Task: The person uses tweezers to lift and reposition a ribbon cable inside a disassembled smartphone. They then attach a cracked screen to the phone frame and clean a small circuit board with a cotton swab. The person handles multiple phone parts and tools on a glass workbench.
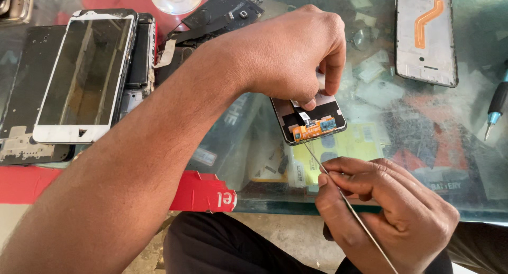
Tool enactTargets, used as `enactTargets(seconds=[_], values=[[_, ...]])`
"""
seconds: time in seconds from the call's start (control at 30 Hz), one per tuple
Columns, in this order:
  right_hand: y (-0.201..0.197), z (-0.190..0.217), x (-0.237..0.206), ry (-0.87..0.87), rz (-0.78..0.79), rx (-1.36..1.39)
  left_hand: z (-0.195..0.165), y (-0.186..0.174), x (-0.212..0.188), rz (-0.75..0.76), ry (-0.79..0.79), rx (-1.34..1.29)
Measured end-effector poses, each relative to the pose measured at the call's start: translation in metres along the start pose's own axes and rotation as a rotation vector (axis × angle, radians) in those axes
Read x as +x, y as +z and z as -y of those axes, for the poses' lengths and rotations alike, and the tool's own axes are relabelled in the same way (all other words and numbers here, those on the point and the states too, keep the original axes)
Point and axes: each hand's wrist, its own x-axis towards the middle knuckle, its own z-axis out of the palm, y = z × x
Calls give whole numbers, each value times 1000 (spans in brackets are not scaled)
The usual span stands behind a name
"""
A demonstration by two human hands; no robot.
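My left forearm fills the near foreground, reaching across to my left hand (296, 52), whose fingers are pinched on the top part of an opened black smartphone with an orange circuit board at its lower end (312, 123). That phone lies on the glass surface (465, 120), roughly centre, tilted a little. Lower right, my right hand (391, 210) has its fingers closed around a thin metal rod-like tool (349, 205), its tip touching the phone's bottom edge just beside the orange board. To the far left I see a white-framed phone screen panel (84, 73) lying flat on darker phone parts. Top right rests a grey phone middle frame with an orange flex strip (426, 36). At the right edge lies a black-and-blue screwdriver (496, 107).
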Motion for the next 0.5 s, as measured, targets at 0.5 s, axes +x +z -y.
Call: enactTargets(seconds=[0.5], values=[[4,6,1,0,-63,-31,-1,-1,0,27,-77,-5]])
